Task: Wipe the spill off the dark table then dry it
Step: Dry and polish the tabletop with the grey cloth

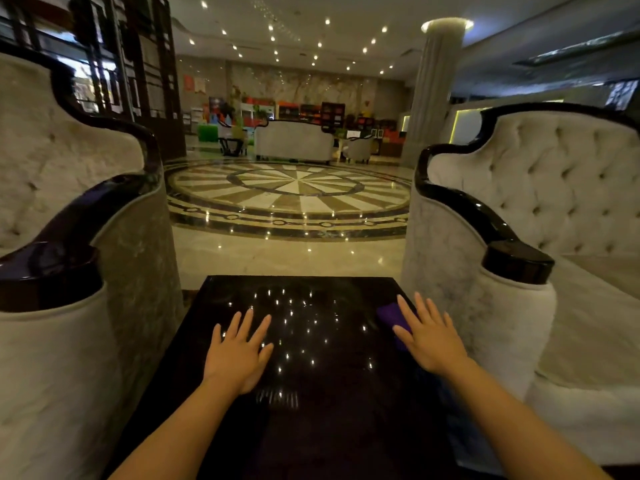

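Polished marble with a round sunburst inlay stretches away across a hotel-style lobby, ceiling spotlights overhead, a pale column to the right and sofas and bright shelving far behind.

From the head camera, the one view given: the dark table [311, 393] sits in the foreground between two tufted cream armchairs, one on the left [69, 209] and one on the right [540, 202]. Its glossy top mirrors the ceiling lights as scattered bright dots, and I cannot pick out any spill among those reflections.

A purple cloth [389, 315] lies on the table near its right edge, toward the far half. The right hand [429, 337] is spread flat with fingers splayed, palm down, lying over the near part of the cloth; it is not clenched around it, and whether the palm presses the cloth or only hovers is hard to tell. The cloth shows just beyond and inward of the fingers, its long axis seeming to run from near-right to far-left. The left hand [239, 351] lies open and flat on the table's left-centre, grasping nothing, well apart from the cloth.

So the right hand is plainly the nearer one, and wiping would likely sweep the cloth leftward across the top.

No brand, label or legible writing can be read anywhere; the distant signs are too blurred.
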A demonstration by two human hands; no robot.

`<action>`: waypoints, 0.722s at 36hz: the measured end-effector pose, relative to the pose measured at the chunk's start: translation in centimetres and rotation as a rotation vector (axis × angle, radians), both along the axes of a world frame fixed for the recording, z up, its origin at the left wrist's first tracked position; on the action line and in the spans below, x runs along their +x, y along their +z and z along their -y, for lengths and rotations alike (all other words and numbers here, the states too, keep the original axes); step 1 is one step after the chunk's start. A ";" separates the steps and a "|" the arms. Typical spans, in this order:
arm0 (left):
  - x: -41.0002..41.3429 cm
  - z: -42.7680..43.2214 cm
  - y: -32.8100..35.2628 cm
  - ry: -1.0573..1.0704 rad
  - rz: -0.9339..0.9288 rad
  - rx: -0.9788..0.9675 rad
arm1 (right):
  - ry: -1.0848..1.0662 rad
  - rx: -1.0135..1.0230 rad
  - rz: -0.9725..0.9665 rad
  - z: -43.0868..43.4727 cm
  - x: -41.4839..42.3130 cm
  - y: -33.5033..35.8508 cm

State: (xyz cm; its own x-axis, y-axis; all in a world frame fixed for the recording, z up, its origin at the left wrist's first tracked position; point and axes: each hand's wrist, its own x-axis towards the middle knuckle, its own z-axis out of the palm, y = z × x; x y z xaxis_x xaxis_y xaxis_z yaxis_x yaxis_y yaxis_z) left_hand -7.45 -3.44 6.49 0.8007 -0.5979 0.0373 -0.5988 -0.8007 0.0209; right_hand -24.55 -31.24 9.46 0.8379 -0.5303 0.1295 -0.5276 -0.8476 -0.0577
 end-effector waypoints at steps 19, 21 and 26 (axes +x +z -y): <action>-3.7 -8.0 -5.7 0.111 -0.193 0.091 | -0.245 0.269 0.024 -0.1 -8.2 -7.3; -3.7 -8.1 -6.0 0.117 -0.215 0.074 | -0.236 0.227 0.074 -0.5 -8.1 -7.4; -3.4 -8.2 -6.1 0.117 -0.250 0.038 | -0.225 0.179 0.097 -0.9 -7.7 -7.1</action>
